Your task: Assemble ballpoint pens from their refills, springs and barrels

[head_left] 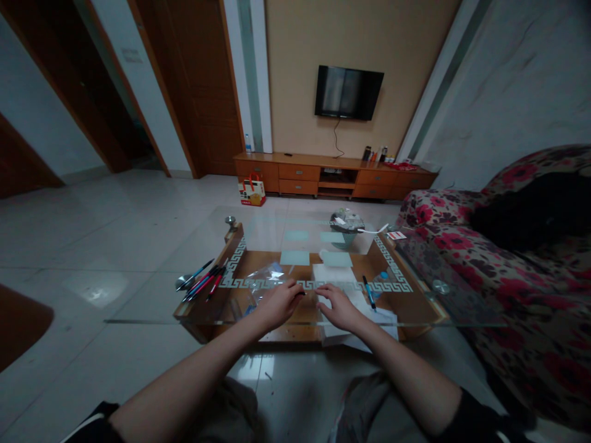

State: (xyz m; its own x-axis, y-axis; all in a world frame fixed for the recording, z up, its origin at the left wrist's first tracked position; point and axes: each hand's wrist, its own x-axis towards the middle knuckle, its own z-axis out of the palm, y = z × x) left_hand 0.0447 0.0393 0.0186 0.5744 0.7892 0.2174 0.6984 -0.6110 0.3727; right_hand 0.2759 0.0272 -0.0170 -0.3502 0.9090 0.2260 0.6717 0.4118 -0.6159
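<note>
- One small dark piece (301, 293), too small to name, sits at the fingertips of the left hand (282, 301), above the near part of the glass tabletop; thumb and fingers are closed together on it.
- One right hand (340, 306), just beside it, with bent fingers and thumb apart, gripping nothing visible.
- One slim pen (369, 293), black and blue, lying to the right of the right hand.
- Several more pens (203, 280), overlapping too much to count, in a loose bundle at the left; black, blue, pink and red show.
- One clear glass tabletop (152, 295), bordered with a frosted key pattern, with four pale rectangles (295, 258) near its middle and three round metal discs (441, 287) in view.
- One crinkled transparent plastic bag (265, 278), left of the hands.
- One black flat-screen television (349, 92) above one long wooden cabinet (298, 174).
- One sofa (462, 237) in floral fabric.
</note>
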